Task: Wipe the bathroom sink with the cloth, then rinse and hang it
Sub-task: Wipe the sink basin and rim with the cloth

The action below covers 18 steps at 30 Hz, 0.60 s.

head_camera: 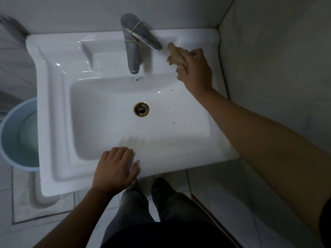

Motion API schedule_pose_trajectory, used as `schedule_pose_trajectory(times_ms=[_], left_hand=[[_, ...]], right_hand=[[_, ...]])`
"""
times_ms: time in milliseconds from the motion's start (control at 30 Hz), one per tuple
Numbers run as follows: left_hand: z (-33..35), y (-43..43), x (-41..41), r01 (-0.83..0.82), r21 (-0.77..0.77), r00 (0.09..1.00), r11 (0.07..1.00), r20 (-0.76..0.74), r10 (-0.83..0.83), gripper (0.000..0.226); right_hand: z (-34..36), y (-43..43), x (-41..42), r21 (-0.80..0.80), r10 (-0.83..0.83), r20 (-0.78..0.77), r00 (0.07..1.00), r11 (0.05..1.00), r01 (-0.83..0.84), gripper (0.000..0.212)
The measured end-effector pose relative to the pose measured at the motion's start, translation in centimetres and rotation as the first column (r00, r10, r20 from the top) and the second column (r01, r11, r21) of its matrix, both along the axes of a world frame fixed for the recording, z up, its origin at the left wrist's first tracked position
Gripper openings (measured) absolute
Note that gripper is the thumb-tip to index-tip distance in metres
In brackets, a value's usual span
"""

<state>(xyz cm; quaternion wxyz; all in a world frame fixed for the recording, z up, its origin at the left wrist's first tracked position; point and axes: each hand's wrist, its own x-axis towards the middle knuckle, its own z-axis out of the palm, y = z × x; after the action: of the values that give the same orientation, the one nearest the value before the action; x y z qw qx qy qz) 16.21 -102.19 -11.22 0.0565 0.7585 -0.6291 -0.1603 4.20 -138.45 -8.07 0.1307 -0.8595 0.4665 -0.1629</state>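
A white ceramic sink (57,108) fills the view, with a brass-ringed drain (141,109) in the basin and dark specks scattered on its right side. A grey faucet (133,43) with a rubber band around it stands at the back. My right hand (195,72) grips a tan cloth (174,52) on the sink's back ledge, just right of the faucet handle. My left hand (115,170) rests on the front rim with its fingers curled over the basin edge.
A light blue bucket (10,136) stands on the floor left of the sink. A tiled wall (268,59) runs close along the right side. My legs and shoes (161,178) are below the front rim on the tiled floor.
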Motion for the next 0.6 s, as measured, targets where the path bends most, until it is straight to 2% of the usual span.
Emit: schedule_pose_trajectory(times_ms=[167,367,467,600], left_hand=[[-0.4,0.0,0.1,-0.005,-0.012,1.0,1.0,0.006,0.005,0.036],[-0.2,0.0,0.0,-0.007,-0.012,1.0,1.0,0.001,0.007,0.035],[-0.1,-0.1,0.0,-0.01,-0.011,1.0,1.0,0.005,0.01,0.037],[0.0,-0.1,-0.1,-0.004,-0.028,1.0,1.0,0.007,0.004,0.038]], right_hand=[[-2.9,-1.6,5.0,-0.056,-0.072,-0.171,0.983,0.996,0.063,0.035],[-2.8,-1.9,2.2,-0.058,-0.006,-0.188,0.982,0.998,-0.005,0.024],[-3.1,-0.8,-1.1,-0.031,0.062,-0.19,0.98,0.997,-0.069,0.033],[-3.3,-1.1,-5.5,-0.027,-0.027,-0.224,0.974,0.999,0.021,0.045]])
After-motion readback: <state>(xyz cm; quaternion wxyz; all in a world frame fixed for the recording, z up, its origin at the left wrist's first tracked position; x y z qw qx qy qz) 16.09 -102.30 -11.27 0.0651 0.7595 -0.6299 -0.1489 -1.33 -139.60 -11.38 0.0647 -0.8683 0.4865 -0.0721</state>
